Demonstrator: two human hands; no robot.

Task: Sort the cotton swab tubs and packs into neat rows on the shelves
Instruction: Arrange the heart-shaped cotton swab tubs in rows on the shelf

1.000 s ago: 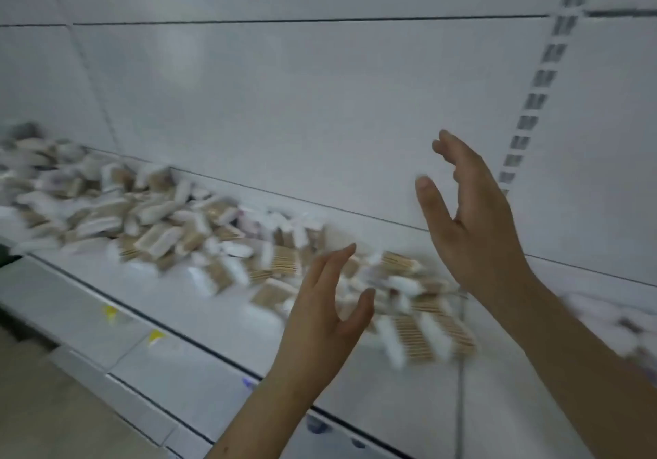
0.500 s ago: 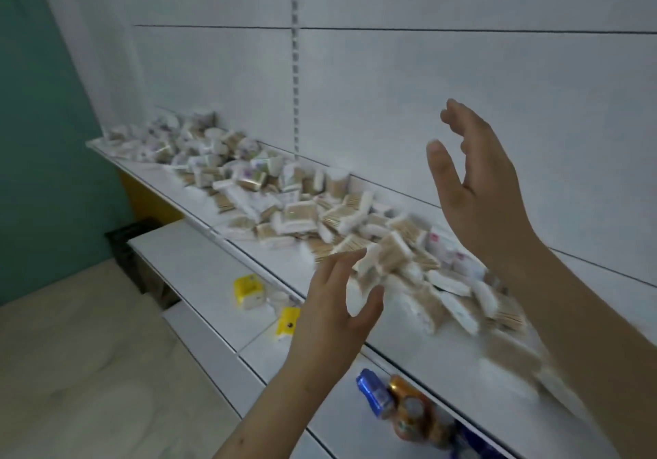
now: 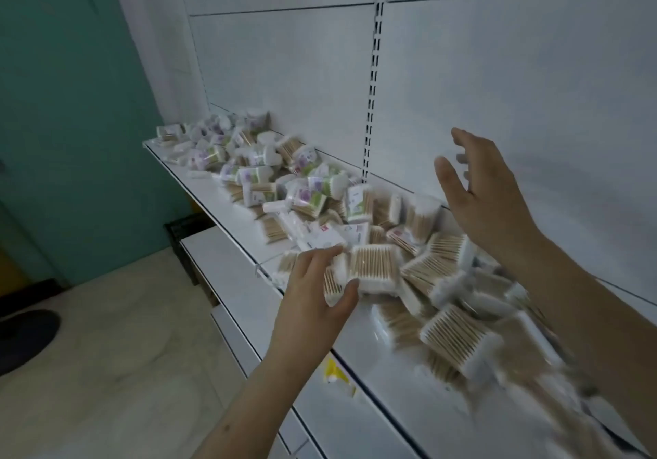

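Observation:
A long jumbled heap of cotton swab packs [image 3: 437,266] and round tubs [image 3: 259,156] covers the white shelf [image 3: 213,206], from its far left end to the lower right. My left hand [image 3: 316,298] reaches into the near part of the heap, thumb and fingers closing around a flat clear pack of wooden-stick swabs [image 3: 373,268]. My right hand [image 3: 480,202] hovers above the pile near the back panel, fingers spread, holding nothing. The packs at lower right are blurred.
A lower white shelf [image 3: 227,266] juts out below, with a small yellow item [image 3: 337,375] on it. A slotted upright [image 3: 375,67] runs up the white back panel. A teal wall and pale floor lie left; a dark crate [image 3: 185,231] stands by the shelf base.
The view has swung left along the shelf. My left hand dropped from mid-air onto the heap and took hold of a swab pack. My right hand stays raised and open.

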